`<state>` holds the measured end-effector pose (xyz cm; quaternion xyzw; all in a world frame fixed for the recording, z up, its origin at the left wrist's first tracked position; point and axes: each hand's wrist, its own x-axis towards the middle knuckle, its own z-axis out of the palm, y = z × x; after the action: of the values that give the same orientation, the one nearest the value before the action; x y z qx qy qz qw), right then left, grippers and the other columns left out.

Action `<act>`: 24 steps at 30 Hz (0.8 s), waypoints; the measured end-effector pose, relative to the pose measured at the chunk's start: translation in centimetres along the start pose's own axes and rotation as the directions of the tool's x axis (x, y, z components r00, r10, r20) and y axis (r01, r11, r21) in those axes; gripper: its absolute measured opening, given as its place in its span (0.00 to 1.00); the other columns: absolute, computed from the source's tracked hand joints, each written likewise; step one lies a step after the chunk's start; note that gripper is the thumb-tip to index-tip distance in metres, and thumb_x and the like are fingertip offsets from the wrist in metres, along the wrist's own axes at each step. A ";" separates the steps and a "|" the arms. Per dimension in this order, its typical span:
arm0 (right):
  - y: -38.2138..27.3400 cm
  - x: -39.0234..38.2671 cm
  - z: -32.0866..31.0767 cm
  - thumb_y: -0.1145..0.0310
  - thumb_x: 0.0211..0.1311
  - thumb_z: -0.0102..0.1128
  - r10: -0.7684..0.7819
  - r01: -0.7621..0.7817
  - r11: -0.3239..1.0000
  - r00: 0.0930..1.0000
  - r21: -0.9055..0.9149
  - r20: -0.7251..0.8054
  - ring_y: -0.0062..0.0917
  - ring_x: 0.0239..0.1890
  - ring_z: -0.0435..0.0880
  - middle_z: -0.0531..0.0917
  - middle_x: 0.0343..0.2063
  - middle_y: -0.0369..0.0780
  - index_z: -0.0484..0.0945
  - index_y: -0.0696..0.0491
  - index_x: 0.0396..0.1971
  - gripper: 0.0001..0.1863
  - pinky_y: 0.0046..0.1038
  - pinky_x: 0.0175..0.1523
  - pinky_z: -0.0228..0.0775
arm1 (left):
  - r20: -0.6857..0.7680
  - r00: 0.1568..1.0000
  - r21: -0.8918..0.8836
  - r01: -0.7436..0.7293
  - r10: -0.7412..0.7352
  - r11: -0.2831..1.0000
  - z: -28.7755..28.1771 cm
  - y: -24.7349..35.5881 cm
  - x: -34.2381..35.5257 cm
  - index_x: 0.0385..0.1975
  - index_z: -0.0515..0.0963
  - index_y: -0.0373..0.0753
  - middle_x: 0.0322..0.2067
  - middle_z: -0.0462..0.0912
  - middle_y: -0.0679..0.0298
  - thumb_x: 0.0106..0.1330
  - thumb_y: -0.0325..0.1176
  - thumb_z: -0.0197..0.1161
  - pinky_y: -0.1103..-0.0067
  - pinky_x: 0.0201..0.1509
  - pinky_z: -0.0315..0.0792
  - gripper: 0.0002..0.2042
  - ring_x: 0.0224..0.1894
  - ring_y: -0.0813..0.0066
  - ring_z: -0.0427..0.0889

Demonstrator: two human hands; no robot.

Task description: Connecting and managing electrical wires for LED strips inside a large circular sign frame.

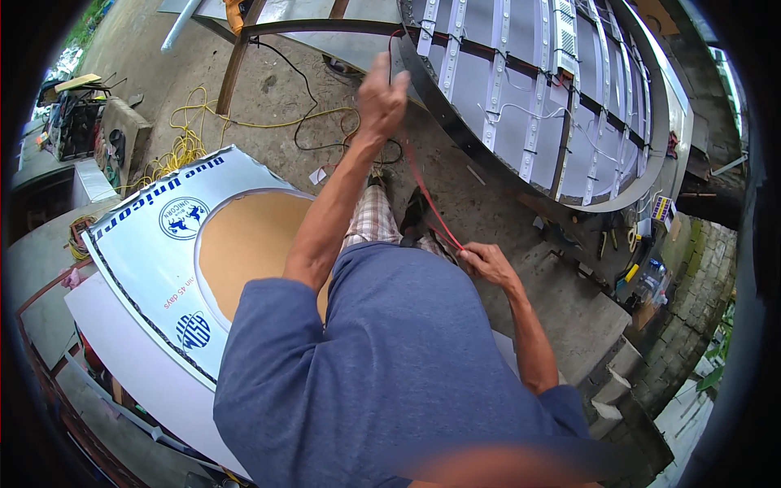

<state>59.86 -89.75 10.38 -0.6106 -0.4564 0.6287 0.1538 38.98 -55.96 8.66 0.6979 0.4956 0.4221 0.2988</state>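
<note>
My left hand is raised beside the dark curved rim of a large round frame fitted with white LED strips. Its thumb and index finger look apart, slightly blurred, with a thin wire just behind them. Lower right, my right hand has its fingers closed on a red wire, which runs up toward the left hand in a loose, partly blurred line.
A printed white sheet with a round tan centre lies at lower left. Yellow cables and a black cord lie on the concrete floor. Steel bars stand above. Tools and odd items sit at right, beside a step.
</note>
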 end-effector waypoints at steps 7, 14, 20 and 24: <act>0.2 -4.6 3.9 0.63 0.70 0.59 0.111 -0.098 0.994 0.939 0.057 -0.324 0.21 0.26 0.80 0.83 0.23 0.39 0.83 0.61 0.40 0.14 0.27 0.34 0.71 | 0.008 0.924 -0.503 0.334 -0.382 0.797 10.2 -2.2 5.3 0.73 0.48 0.22 0.75 0.51 0.38 0.77 0.61 0.41 0.70 0.79 0.44 0.44 0.78 0.48 0.48; -0.2 -4.3 6.4 0.63 0.69 0.60 0.184 -0.148 0.981 0.904 0.122 -0.387 0.19 0.26 0.78 0.82 0.23 0.38 0.83 0.61 0.42 0.15 0.25 0.34 0.71 | 0.043 0.890 -0.475 0.418 -0.454 0.774 11.2 -4.5 3.0 0.68 0.60 0.23 0.68 0.60 0.33 0.77 0.63 0.37 0.68 0.77 0.52 0.42 0.74 0.42 0.56; -5.7 -2.7 4.5 0.64 0.69 0.60 0.251 -0.215 0.966 0.906 0.142 -0.340 0.13 0.24 0.75 0.81 0.21 0.34 0.84 0.60 0.40 0.13 0.22 0.28 0.65 | 0.674 0.728 0.242 -0.056 -0.126 0.969 0.7 1.8 -5.3 0.36 0.87 0.36 0.35 0.86 0.45 0.64 0.53 0.62 0.61 0.48 0.80 0.23 0.41 0.46 0.87; -10.5 -0.8 3.6 0.67 0.70 0.58 0.165 -0.102 0.963 0.955 0.249 -0.248 0.11 0.24 0.74 0.78 0.20 0.30 0.83 0.60 0.37 0.11 0.19 0.29 0.64 | 0.787 0.408 -0.451 -0.128 0.462 0.883 -4.4 8.1 -12.8 0.44 0.79 0.36 0.42 0.85 0.48 0.65 0.41 0.65 0.59 0.48 0.78 0.15 0.44 0.44 0.85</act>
<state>52.93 -86.14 18.31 -0.6969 -0.3118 0.5991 0.2413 36.71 -70.73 13.71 0.8315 0.0610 0.1231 0.5382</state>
